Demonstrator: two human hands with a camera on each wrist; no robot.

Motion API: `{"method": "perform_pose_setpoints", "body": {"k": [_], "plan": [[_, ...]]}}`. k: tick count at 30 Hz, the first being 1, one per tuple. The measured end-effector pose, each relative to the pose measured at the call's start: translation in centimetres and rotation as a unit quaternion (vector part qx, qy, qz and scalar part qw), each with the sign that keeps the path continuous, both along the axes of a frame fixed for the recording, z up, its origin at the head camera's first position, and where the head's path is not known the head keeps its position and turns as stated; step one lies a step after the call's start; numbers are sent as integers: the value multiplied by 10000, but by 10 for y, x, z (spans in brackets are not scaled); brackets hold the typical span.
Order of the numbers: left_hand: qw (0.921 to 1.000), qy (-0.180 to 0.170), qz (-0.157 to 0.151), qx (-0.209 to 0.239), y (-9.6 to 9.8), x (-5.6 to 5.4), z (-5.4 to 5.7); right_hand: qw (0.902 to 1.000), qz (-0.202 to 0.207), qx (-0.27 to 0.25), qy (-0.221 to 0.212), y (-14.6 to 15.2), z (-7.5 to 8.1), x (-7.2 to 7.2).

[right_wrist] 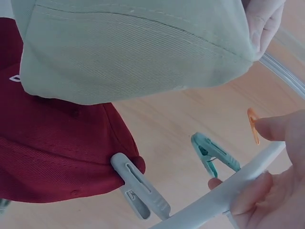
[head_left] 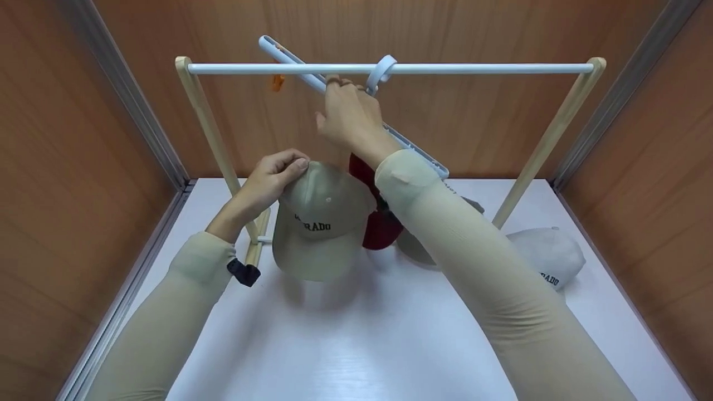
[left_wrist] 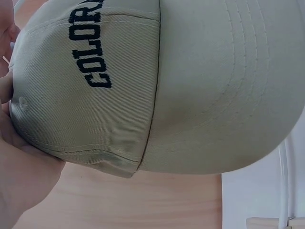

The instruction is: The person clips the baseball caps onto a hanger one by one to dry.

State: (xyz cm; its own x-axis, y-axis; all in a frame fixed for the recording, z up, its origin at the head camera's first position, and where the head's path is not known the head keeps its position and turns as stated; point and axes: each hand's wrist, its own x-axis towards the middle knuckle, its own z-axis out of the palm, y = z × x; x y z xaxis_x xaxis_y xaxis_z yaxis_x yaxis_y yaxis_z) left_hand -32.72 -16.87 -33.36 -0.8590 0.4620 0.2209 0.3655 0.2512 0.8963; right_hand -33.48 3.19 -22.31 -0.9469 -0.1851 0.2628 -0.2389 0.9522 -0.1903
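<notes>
My left hand (head_left: 273, 175) pinches the top of a beige baseball cap (head_left: 328, 200), whose brim points down. In the left wrist view dark stitched letters run across the cap's crown (left_wrist: 57, 86). The right hand (head_left: 353, 114) grips the bar of a light blue clip hanger (head_left: 415, 147) just under its hook (head_left: 381, 72). Beside the right thumb are a green clip (right_wrist: 214, 152) and an orange clip (right_wrist: 253, 126) on the hanger. A grey clip (right_wrist: 138, 186) bites the edge of a dark red cap (right_wrist: 71, 152), which hangs partly behind the beige one.
The hook sits over the white rod (head_left: 479, 68) of a wooden-legged rack (head_left: 548, 145). A light grey cap (head_left: 548, 256) is by the rack's right leg. Another greyish cap (head_left: 415, 250) shows partly behind the right sleeve. Wood panels (head_left: 640, 195) enclose the white tabletop (head_left: 345, 356).
</notes>
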Motion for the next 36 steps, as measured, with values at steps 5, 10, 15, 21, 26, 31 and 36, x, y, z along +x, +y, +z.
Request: {"method": "perform_pose_setpoints", "body": {"k": [5, 10, 15, 21, 26, 31, 36], "plan": [[9998, -9, -166, 103, 2, -2, -3, 9998, -110, -116, -79, 1, 1, -2], [9998, 8, -196, 105, 5, -2, -6, 9993, -117, -259, -232, 4, -1, -2], [9998, -7, -196, 67, 9, -3, -7, 9994, -59, -279, -200, 8, -3, -1], [9999, -8, -166, 34, 11, -4, -8, 9990, 94, -318, -299, 11, -3, -1], [9999, -5, -140, 26, 14, -5, -8, 9980, 178, -366, -479, 14, -2, 0], [9998, -49, -141, 92, 17, -7, -10, 9972, 221, -455, -544, 17, -3, 0], [9997, -122, -84, 213, 20, -10, -12, 9971, 236, -471, -544, 18, -6, -2]]}}
